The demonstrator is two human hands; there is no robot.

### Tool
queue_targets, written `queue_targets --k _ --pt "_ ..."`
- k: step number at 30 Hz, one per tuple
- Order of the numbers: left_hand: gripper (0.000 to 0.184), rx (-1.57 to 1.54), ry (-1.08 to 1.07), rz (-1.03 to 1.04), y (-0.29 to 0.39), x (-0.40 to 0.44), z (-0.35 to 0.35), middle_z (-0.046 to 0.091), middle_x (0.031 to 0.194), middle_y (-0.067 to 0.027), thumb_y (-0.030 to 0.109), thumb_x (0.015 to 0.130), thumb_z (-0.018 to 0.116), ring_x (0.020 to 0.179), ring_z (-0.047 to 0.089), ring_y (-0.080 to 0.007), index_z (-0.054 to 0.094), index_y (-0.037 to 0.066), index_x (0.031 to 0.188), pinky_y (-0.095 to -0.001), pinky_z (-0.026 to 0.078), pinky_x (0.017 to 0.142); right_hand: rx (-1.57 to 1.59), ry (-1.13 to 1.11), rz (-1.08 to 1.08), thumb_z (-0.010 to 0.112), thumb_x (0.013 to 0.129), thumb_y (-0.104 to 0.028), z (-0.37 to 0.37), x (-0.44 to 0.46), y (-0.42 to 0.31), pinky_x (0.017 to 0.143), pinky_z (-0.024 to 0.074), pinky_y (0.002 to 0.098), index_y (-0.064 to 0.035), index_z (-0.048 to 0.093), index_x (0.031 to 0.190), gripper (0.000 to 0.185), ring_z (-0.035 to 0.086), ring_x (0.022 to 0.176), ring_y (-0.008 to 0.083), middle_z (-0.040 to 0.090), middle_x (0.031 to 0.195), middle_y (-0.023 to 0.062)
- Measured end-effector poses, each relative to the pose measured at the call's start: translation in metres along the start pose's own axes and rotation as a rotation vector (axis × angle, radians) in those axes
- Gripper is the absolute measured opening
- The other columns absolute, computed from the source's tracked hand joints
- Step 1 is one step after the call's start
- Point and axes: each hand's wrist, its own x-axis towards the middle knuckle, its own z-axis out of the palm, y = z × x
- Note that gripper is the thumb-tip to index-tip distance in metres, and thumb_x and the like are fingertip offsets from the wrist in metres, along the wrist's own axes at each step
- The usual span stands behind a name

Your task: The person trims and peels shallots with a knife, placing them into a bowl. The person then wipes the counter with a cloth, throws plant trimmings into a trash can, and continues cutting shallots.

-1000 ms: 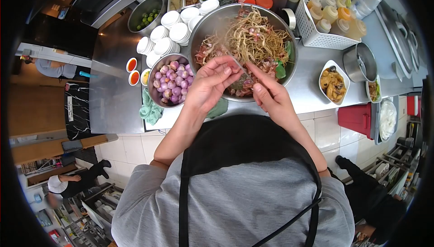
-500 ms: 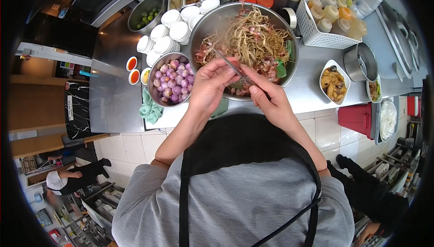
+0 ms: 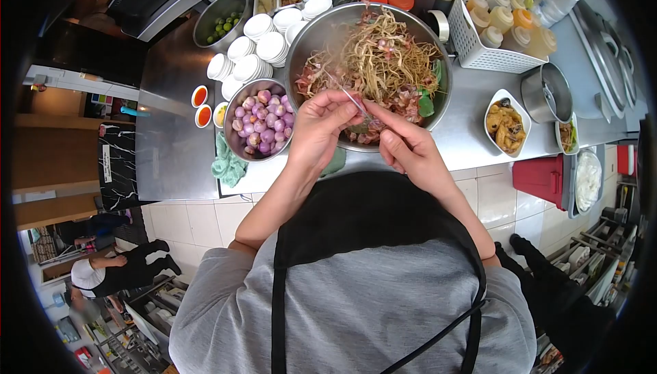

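Observation:
My left hand (image 3: 320, 124) is closed in a pinch over the near part of a large metal bowl (image 3: 445, 100). A small reddish piece shows at its fingertips, too small to name. Close beside it, my right hand (image 3: 413, 147) is closed on a small knife (image 3: 352, 96), its thin blade angled up and left between both hands; the handle is mostly hidden. Dry roots and stalks (image 3: 383, 59) are heaped in the bowl with reddish skins (image 3: 311, 76). Peeled purple shallots (image 3: 263, 121) fill a smaller metal bowl to the left.
Stacked white dishes (image 3: 272, 48) and a bowl of limes (image 3: 222, 28) stand behind left. Toward the right are a white basket (image 3: 489, 57) of bottles, a dish of food (image 3: 505, 127) and a metal pot (image 3: 545, 97). A green cloth (image 3: 227, 163) lies near the front edge.
The hands have drawn closer together since the earliest frame. The knife has turned, and its blade now looks thin and edge-on. A person at lower left has shifted their legs.

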Motion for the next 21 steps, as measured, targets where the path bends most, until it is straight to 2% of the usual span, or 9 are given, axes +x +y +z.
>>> queue_targets --k 8,15,17,21 --pt "0.010 0.111 0.026 0.070 -0.0008 -0.0006 0.0025 0.060 0.086 -0.0066 0.002 0.078 0.058 0.076 0.058 -0.0125 0.057 0.001 0.088 -0.0240 0.048 0.068 -0.028 0.058 0.008 0.042 0.086 -0.006 0.0022 -0.0008 0.0020 0.048 0.0288 0.0162 -0.0124 0.045 0.123 0.037 0.031 0.052 0.0021 0.036 0.061 -0.0072" --pt "0.018 0.112 0.028 0.082 0.0005 -0.0017 0.0015 0.061 0.087 -0.0105 -0.005 0.074 0.059 0.079 0.059 -0.0149 0.058 -0.002 0.091 -0.0264 0.048 0.072 0.084 -0.004 0.084 0.041 0.086 -0.006 -0.0053 -0.0001 0.0040 0.048 0.0300 0.0161 -0.0118 0.044 0.124 0.038 0.032 0.052 0.0025 0.036 0.060 -0.0069" --pt "0.018 0.112 0.027 0.078 -0.0004 -0.0009 0.0014 0.061 0.088 -0.0107 -0.005 0.074 0.059 0.080 0.059 -0.0149 0.058 -0.002 0.091 -0.0263 0.048 0.073 0.026 0.022 0.012 0.041 0.086 -0.006 -0.0015 0.0002 0.0019 0.048 0.0302 0.0162 -0.0127 0.043 0.124 0.038 0.032 0.052 0.0026 0.037 0.061 -0.0066" --pt "0.018 0.192 0.057 0.108 -0.0009 -0.0007 0.0017 0.061 0.089 -0.0111 -0.008 0.071 0.060 0.083 0.058 -0.0147 0.059 -0.001 0.088 -0.0261 0.047 0.077 -0.028 0.031 0.015 0.042 0.086 -0.006 -0.0002 -0.0005 0.0016 0.049 0.0311 0.0165 -0.0133 0.044 0.124 0.039 0.033 0.054 0.0023 0.040 0.065 -0.0065"
